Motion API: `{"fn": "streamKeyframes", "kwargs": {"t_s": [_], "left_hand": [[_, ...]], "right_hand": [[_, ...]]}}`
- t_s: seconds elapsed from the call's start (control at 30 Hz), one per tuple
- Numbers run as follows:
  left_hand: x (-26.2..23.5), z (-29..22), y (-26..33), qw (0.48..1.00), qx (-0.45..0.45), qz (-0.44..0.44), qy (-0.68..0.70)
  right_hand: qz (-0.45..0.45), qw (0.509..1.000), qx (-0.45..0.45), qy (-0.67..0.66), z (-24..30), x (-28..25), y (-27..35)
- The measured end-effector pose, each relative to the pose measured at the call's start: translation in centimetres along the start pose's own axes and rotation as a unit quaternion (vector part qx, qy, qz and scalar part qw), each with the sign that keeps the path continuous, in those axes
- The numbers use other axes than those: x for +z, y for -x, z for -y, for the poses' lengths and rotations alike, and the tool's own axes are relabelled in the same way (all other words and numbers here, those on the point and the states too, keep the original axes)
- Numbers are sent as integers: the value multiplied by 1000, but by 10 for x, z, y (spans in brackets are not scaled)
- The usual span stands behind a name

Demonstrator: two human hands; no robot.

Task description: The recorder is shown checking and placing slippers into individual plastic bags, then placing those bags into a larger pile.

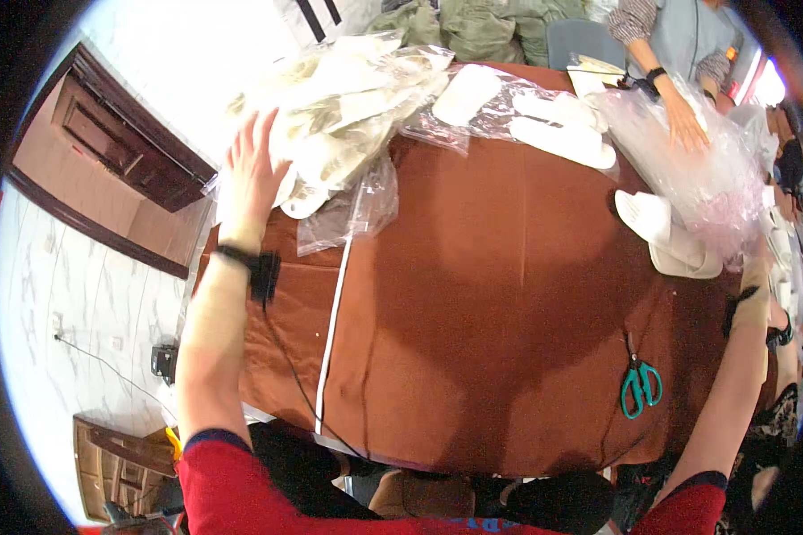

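My left hand [252,169], fingers spread, is at the left edge of a heap of clear plastic bags [339,111] holding pale slippers. Whether it touches them I cannot tell. A loose white slipper tip [303,201] pokes out beside it. On the right, my right hand [757,254] reaches to the edge of a pile of crumpled clear plastic bags [700,169]; its fingers are hard to make out. Next to that pile lie white slippers [669,239], partly under the plastic. Teal-handled scissors [641,388] lie on the brown tablecloth [491,312].
Across the table, a co-worker's hand [684,125] is over the plastic pile. More white slippers [562,143] in clear bags line the far edge. Green sacks [477,31] and a grey chair [584,45] stand behind. A white strip [333,330] runs along the cloth at left.
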State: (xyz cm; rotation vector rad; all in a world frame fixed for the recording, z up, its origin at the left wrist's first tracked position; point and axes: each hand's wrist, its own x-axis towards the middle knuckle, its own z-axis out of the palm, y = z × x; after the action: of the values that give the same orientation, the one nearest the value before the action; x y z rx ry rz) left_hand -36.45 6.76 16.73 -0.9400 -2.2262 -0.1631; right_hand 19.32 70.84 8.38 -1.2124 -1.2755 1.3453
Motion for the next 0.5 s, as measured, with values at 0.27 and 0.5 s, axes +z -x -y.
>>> {"fn": "streamKeyframes", "kwargs": {"t_s": [0.27, 0.5], "left_hand": [[126, 15, -74, 981, -109, 160, 3], [115, -70, 6, 820, -191, 231, 488]], "right_hand": [[-108, 961, -244, 74, -9, -54, -2], [198, 945, -196, 171, 13, 74, 142]]}}
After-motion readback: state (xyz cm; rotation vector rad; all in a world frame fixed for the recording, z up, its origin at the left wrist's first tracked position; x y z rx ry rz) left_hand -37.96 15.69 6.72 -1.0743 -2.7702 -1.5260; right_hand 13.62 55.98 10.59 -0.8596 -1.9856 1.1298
